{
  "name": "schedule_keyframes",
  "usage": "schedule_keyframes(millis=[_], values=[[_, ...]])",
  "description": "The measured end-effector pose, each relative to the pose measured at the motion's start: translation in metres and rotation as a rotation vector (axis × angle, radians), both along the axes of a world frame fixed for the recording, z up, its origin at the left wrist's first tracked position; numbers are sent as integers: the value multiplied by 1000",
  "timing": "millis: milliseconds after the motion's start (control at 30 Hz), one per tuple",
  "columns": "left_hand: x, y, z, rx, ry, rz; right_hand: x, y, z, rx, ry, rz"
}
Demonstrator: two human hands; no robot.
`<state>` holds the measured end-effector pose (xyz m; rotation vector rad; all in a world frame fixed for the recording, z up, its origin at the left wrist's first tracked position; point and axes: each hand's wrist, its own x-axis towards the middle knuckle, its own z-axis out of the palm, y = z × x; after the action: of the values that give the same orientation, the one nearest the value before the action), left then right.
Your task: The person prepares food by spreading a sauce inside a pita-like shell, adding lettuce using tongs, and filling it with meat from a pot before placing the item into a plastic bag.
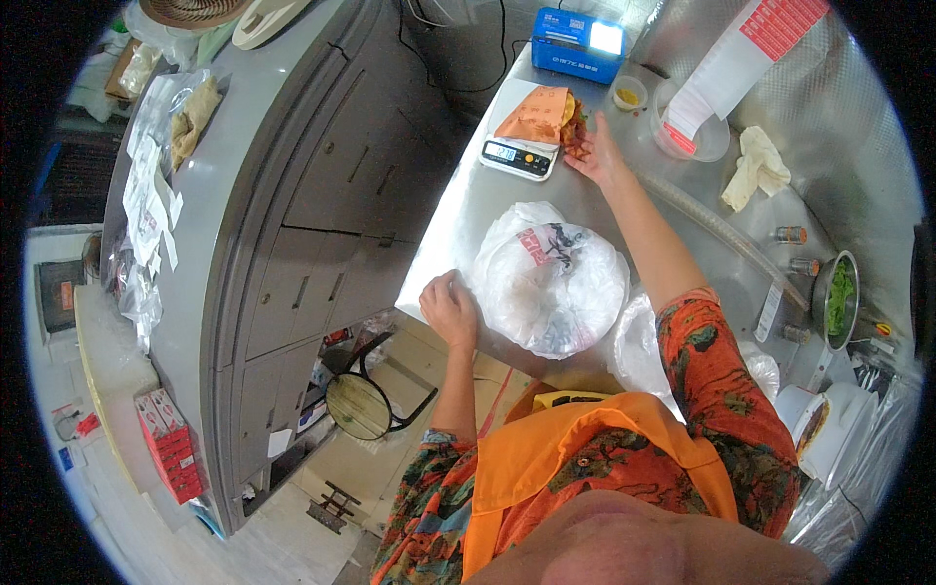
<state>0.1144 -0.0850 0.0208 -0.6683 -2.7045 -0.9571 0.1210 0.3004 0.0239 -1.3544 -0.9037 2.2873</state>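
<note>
My right hand (596,155) reaches to the far end of the metal counter, fingers spread. Its fingertips are at the filled end of a food item in an orange-brown paper sleeve (532,115); whether they touch it I cannot tell. That food lies on a white digital kitchen scale (515,162) with a lit display. At the counter's left edge rests my left hand (447,308), fingers curled, with no object visible in it. Right beside it sits a bulging white plastic bag (552,292) with printing on it.
Behind the scale stand a blue label printer (578,45) and a small cup of yellow food (629,93). A clear tub (706,139) holds a paper strip. A cloth (757,168), a clear hose (720,219) and a bowl of greens (839,300) lie right. Grey cabinets (322,212) stand left.
</note>
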Motion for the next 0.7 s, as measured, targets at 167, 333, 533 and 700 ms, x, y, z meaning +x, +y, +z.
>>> schedule_keyframes(millis=[167, 333, 533, 700], values=[[-1, -1, -2, -12, -6, 9, -4, -3, 9, 5, 11, 30], [-1, 1, -1, 9, 9, -6, -8, -3, 13, 41, 26, 28], [2, -1, -1, 15, 4, 8, -30, -7, 22, 136, -116, 35], [0, 1, 1, 29, 14, -19, -29, 1, 4, 219, -73, -35]])
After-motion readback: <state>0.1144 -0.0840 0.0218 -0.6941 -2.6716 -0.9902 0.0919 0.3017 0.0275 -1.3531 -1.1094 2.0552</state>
